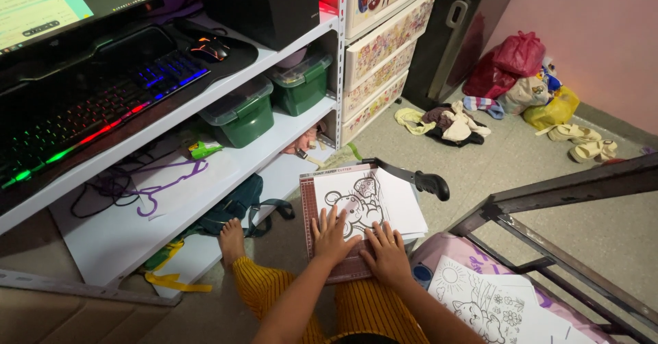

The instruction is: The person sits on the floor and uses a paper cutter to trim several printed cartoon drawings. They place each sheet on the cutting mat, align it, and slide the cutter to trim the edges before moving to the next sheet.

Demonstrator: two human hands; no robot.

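Your left hand (334,234) and right hand (388,251) lie flat, fingers spread, gripping nothing, pressing the colouring sheet (356,203) onto the paper cutter (308,210) on your lap. Keep even pressure and the sheet square to the grid. The cutter's handle (430,183) sits far right; the blade edge is hard to make out.

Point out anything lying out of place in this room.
A heap of clothes lies loose on the floor beside the drawer unit, and a purple hanger lies flat on the low shelf.
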